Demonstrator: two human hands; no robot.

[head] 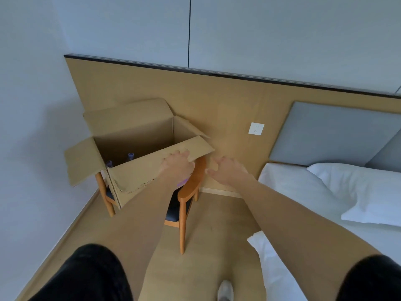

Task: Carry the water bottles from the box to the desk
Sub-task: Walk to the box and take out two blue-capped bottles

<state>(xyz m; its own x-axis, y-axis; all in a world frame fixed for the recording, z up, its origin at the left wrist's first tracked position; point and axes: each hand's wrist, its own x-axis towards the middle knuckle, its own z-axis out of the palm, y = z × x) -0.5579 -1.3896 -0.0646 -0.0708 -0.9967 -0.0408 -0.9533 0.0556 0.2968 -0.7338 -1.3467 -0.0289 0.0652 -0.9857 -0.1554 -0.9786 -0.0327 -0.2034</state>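
There is one view only, from a wide-angle camera on the person's head, looking forward and steeply down. It stands close above the open brown cardboard box [138,153], which sits left of centre on a wooden chair [184,205]. Beyond the box rises the tan wall panel [227,101]; right of the box lies the white bed [303,192]; nearer than the box, the floor runs to the frame's bottom.

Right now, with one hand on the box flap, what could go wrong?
1. The box sits on a chair and overhangs the seat; pulling the flap with the left hand might tip it.
2. The bottles stand deep in the far corner, so reaching them could drag the box.
3. The right hand is open and supports nothing.
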